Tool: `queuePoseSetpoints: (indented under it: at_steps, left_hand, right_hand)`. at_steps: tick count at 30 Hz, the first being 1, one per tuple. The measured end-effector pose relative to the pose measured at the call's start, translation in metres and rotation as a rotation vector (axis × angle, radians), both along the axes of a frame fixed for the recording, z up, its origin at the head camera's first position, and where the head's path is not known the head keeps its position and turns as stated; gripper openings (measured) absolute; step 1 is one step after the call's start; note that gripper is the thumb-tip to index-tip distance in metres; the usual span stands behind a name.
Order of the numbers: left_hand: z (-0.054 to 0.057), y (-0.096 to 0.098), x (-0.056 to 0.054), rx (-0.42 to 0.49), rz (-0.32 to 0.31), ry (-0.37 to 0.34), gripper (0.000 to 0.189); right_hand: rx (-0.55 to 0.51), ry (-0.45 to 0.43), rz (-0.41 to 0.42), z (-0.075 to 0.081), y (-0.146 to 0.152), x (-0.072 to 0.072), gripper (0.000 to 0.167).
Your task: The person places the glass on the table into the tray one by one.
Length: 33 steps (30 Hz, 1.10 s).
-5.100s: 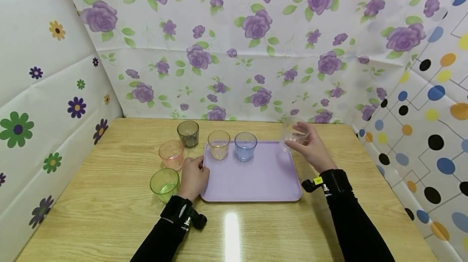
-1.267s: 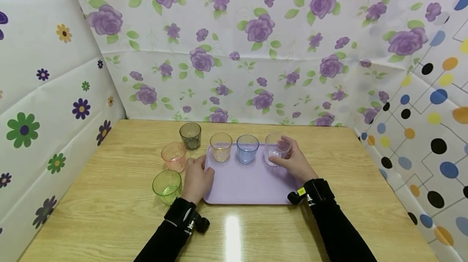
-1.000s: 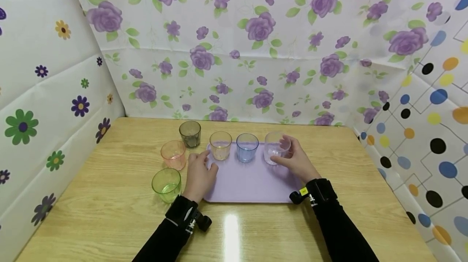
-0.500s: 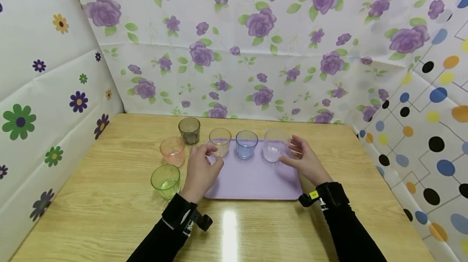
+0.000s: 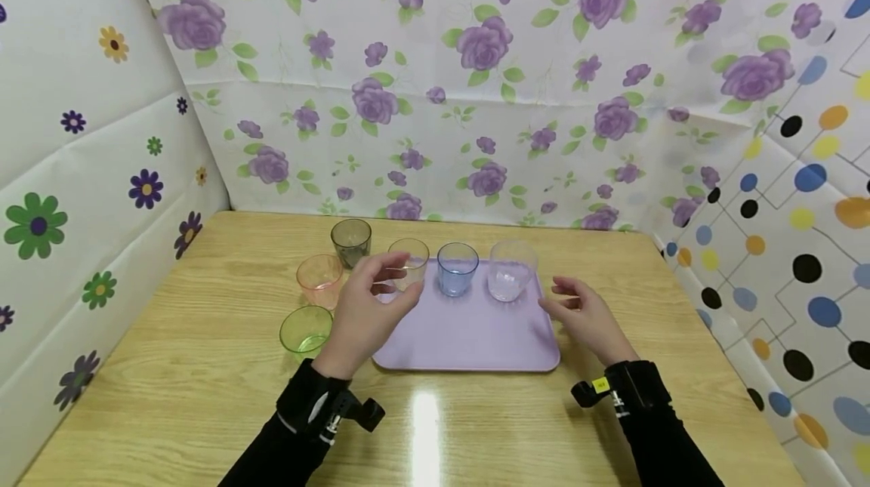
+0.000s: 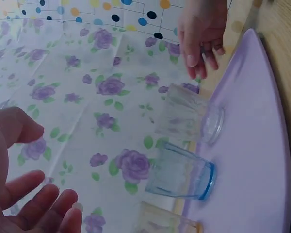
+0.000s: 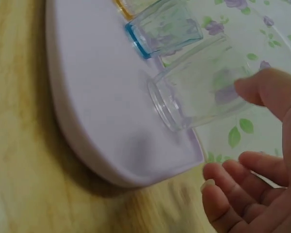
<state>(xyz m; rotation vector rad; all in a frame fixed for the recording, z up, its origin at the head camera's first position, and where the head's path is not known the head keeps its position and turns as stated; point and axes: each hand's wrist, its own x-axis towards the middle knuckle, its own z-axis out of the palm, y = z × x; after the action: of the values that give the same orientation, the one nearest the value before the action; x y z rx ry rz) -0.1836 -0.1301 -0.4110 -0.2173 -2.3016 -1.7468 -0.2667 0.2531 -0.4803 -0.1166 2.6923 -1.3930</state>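
A lilac tray [image 5: 469, 340] lies on the wooden table, with a row of three upright glasses along its far side: a yellow-tinted glass [image 5: 416, 253], a blue glass [image 5: 458, 272] and a clear glass [image 5: 510, 275]. My left hand [image 5: 367, 309] hovers over the tray's left edge, fingers loosely bent and holding nothing; it partly covers the yellow-tinted glass. My right hand [image 5: 587, 319] is just off the tray's right side, apart from the clear glass, its fingers relaxed. In the right wrist view a gap shows between the fingers [image 7: 242, 184] and thumb.
Left of the tray stand a grey glass [image 5: 351, 243], an orange-pink glass [image 5: 318, 279] and a green glass [image 5: 303, 332], close to my left hand. Patterned sheets [image 5: 435, 94] rise at the back and both sides of the table [image 5: 204, 366].
My right hand set the clear glass down on the tray beside the blue one, released it and drew back right. My left hand let go of the tray's left edge and lifted.
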Motion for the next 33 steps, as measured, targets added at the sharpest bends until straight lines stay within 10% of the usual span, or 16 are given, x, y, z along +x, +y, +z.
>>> queuePoseSetpoints:
  at_steps: [16, 33]
  left_hand:
    - [0.031, -0.076, 0.014, 0.051, 0.108, -0.004, 0.058]
    - [-0.025, -0.134, 0.033, 0.168, 0.141, 0.046, 0.053]
  right_hand:
    - [0.019, -0.037, -0.094, -0.016, 0.001, 0.015, 0.049]
    - [0.092, 0.001, -0.104, -0.027, -0.002, 0.011, 0.035]
